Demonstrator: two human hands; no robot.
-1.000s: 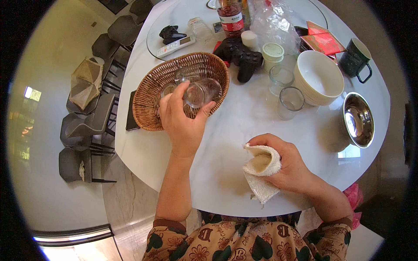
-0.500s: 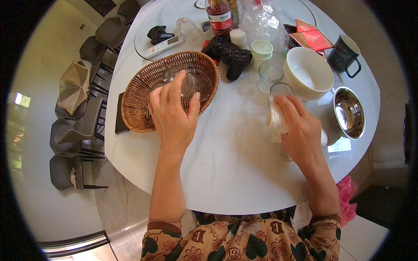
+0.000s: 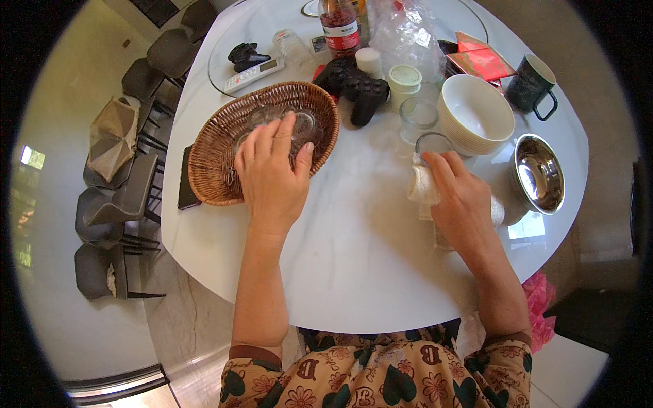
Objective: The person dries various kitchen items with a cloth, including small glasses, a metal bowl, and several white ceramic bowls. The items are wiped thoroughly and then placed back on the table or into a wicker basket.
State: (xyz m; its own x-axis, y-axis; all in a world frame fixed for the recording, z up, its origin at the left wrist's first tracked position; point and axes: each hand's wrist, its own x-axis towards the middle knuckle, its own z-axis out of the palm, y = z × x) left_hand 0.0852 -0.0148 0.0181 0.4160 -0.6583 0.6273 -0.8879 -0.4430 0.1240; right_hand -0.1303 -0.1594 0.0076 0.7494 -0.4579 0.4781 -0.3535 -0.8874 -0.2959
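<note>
A brown oval wicker basket [image 3: 207,180] stands on the left of the table, with clear glass cups [image 3: 304,126] lying in it. Over the basket, my left hand [image 3: 273,166] reaches in with its fingers outstretched and thumb apart, right beside the glasses. Its fingertips partly cover them, and contact is hard to make out. To the right, my right hand [image 3: 464,200] pinches a cream cloth [image 3: 424,183] that hangs below its fingers. Just beyond those fingertips is the rim of a clear glass [image 3: 433,142]. Another clear glass [image 3: 417,113] stands farther back.
Stacked white bowls [image 3: 476,112], a steel bowl [image 3: 539,173] and a dark mug [image 3: 532,85] are on the right. Behind are black game controllers [image 3: 367,95], a white-lidded tub [image 3: 405,85], a bottle [image 3: 339,30], clear plastic [image 3: 407,41] and a remote [image 3: 253,75]. A dark flat object [image 3: 188,180] lies left of the basket.
My left hand has flattened lower over the glasses in the basket, its fingers closer together. The right hand with the cloth has shifted slightly left and down.
</note>
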